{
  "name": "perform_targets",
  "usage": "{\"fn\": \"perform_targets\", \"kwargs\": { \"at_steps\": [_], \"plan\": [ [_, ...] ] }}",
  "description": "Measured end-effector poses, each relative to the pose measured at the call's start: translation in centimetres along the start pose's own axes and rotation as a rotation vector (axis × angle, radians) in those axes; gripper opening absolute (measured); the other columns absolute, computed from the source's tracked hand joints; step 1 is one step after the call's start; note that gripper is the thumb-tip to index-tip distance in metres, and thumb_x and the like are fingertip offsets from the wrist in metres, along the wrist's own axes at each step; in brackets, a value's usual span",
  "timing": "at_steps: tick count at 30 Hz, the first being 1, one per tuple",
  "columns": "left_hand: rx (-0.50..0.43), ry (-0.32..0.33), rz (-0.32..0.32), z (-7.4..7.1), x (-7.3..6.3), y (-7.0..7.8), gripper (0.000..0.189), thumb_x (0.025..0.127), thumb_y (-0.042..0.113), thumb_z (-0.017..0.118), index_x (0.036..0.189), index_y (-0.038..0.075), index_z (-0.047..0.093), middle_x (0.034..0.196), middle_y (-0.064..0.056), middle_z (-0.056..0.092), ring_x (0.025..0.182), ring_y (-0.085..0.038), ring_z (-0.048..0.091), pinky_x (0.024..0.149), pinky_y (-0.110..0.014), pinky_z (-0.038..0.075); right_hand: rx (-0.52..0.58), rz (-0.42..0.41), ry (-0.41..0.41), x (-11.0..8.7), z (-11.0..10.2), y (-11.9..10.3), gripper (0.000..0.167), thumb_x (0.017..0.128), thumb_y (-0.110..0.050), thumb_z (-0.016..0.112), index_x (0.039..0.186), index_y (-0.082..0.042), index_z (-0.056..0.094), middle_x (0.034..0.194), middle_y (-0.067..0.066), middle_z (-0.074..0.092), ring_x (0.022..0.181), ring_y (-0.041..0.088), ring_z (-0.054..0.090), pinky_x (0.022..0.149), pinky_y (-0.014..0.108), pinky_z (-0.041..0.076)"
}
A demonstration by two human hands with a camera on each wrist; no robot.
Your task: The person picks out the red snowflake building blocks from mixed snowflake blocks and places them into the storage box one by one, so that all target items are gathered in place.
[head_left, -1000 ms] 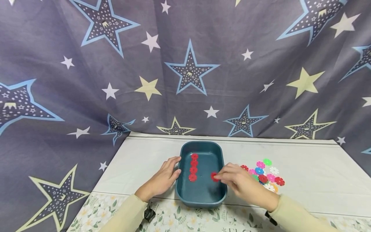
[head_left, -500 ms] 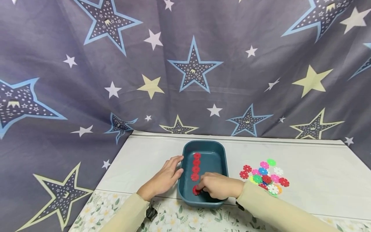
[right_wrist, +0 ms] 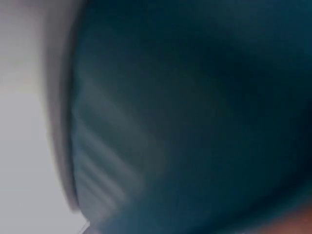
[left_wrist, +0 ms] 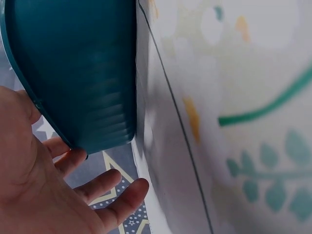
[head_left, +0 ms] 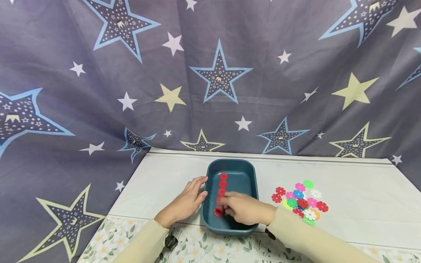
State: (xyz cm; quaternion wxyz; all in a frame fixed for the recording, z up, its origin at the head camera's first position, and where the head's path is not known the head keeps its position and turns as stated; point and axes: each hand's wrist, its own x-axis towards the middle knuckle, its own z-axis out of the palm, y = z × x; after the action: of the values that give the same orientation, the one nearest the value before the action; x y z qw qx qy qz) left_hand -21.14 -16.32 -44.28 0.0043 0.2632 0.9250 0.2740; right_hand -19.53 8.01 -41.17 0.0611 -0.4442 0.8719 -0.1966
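Observation:
Inside the dark teal tray [head_left: 240, 182], a column of red flower-shaped plastic discs [head_left: 223, 184] runs along the left half. My right hand [head_left: 242, 209] reaches into the tray from the right, its fingers curled at a red disc [head_left: 218, 211] at the near end of that column. Part of the column is hidden behind the fingers. At the tray's left rim, my left hand [head_left: 184, 201] touches the edge with its fingers mostly straight. In the left wrist view, the thumb and some fingertips of the left hand [left_wrist: 53, 190] meet the rim. The right wrist view is blurred.
To the right of the tray lies a loose pile of flower discs [head_left: 300, 203] in red, pink, green, blue, white, yellow and orange. A white cloth with a floral front part [head_left: 197, 244] covers the table. Behind it hangs a grey star-patterned curtain [head_left: 144, 87].
My right hand has carried a red disc from the tray's right side to the near end of the red column, then slightly up and left. The left hand stays at the rim.

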Motion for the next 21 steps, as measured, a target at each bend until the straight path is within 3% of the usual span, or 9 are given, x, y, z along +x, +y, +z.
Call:
{"fn": "perform_targets", "kwargs": {
  "at_steps": [6, 11, 15, 21],
  "plan": [
    [-0.013, 0.020, 0.010, 0.1, 0.1, -0.3, 0.051, 0.101, 0.032, 0.044, 0.146, 0.010, 0.033, 0.149, -0.001, 0.026, 0.135, -0.015, 0.023, 0.104, -0.041, 0.031, 0.031, -0.026, 0.292, -2.3, -2.8, 1.1, 0.021, 0.091, -0.005, 0.061, 0.109, -0.011, 0.068, 0.088, -0.008, 0.053, 0.074, 0.004, 0.049, 0.067, 0.023, 0.044],
    [-0.013, 0.063, 0.031, 0.1, 0.3, -0.7, 0.052, 0.100, 0.034, 0.046, 0.144, 0.009, 0.035, 0.147, 0.000, 0.029, 0.134, -0.016, 0.026, 0.103, -0.040, 0.032, 0.008, 0.017, 0.418, -5.3, -4.6, 3.6, 0.019, 0.090, -0.003, 0.062, 0.107, -0.010, 0.069, 0.088, -0.001, 0.059, 0.074, 0.005, 0.049, 0.065, 0.026, 0.046],
    [-0.020, 0.073, 0.045, 0.1, 0.4, -0.7, 0.052, 0.099, 0.034, 0.048, 0.143, 0.008, 0.036, 0.146, -0.001, 0.030, 0.133, -0.018, 0.028, 0.103, -0.041, 0.033, -0.026, 0.113, 0.413, -7.9, -5.2, 5.9, 0.023, 0.085, 0.002, 0.067, 0.104, -0.009, 0.069, 0.089, -0.002, 0.060, 0.077, 0.007, 0.055, 0.066, 0.032, 0.050],
    [-0.003, 0.067, 0.062, 0.0, 0.5, -0.5, 0.051, 0.099, 0.035, 0.048, 0.141, 0.007, 0.038, 0.145, -0.003, 0.032, 0.133, -0.017, 0.029, 0.104, -0.038, 0.031, -0.006, 0.288, 0.252, -11.2, -4.7, 9.3, 0.024, 0.082, 0.002, 0.070, 0.105, -0.005, 0.068, 0.092, 0.002, 0.059, 0.078, 0.014, 0.058, 0.066, 0.033, 0.050]
  ]
}}
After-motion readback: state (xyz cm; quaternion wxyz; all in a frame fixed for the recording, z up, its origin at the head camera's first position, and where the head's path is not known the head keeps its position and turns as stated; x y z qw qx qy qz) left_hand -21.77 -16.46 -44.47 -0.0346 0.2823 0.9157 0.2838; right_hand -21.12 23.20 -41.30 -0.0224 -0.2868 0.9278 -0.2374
